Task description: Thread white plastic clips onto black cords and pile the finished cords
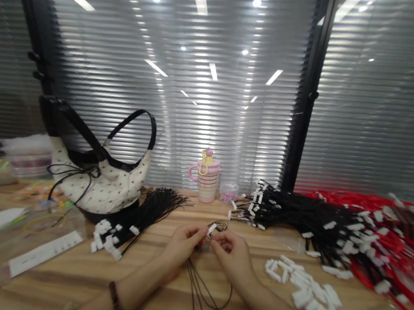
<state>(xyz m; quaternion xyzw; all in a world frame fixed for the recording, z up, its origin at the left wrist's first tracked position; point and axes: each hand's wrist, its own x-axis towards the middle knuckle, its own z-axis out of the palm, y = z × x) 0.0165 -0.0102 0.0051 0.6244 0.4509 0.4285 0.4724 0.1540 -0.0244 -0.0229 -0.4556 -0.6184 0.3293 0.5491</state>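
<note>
My left hand (183,242) is closed in a pinch at the lower left end of a small white tag (212,228). Close beside it, my right hand (231,254) has thumb and forefinger brought together at the tag's other side; what sits between those fingertips is too small to make out. Thin black cords (196,284) hang from under my hands toward the table's near edge, and a small loop of black cord (223,224) shows just behind the tag.
A bundle of black cords with white ends (147,213) lies at left by a polka-dot handbag (101,187). Loose white pieces (307,288), black cords (298,211) and red cords (398,259) fill the right. A pink-lidded cup (208,185) stands behind; plastic bags (46,236) lie left.
</note>
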